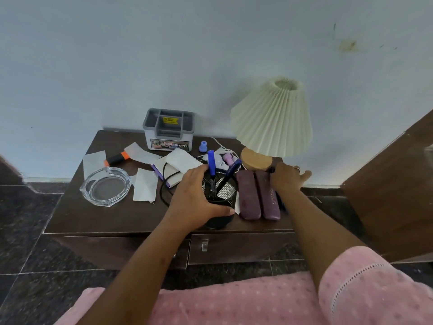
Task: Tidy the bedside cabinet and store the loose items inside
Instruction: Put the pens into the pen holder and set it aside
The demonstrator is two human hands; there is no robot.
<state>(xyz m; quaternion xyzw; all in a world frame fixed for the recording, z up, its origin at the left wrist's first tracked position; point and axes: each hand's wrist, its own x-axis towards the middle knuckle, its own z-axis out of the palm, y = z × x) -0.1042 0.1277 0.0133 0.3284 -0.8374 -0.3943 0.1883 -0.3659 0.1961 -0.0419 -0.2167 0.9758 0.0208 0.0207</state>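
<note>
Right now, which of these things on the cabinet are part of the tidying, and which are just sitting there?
Part of the job: mesh pen holder, gripped by the left hand; paper scraps; orange highlighter; two purple cases; glass ashtray; cabinet drawer; possibly the grey organiser box.
Just there: lamp; wall; floor tiles.

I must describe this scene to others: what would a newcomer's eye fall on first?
First, the left hand grips the black wire-mesh pen cup at the front centre of the dark wooden cabinet. Behind on the right stands the cream pleated-shade lamp; at the left lies a clear glass ashtray.
</note>
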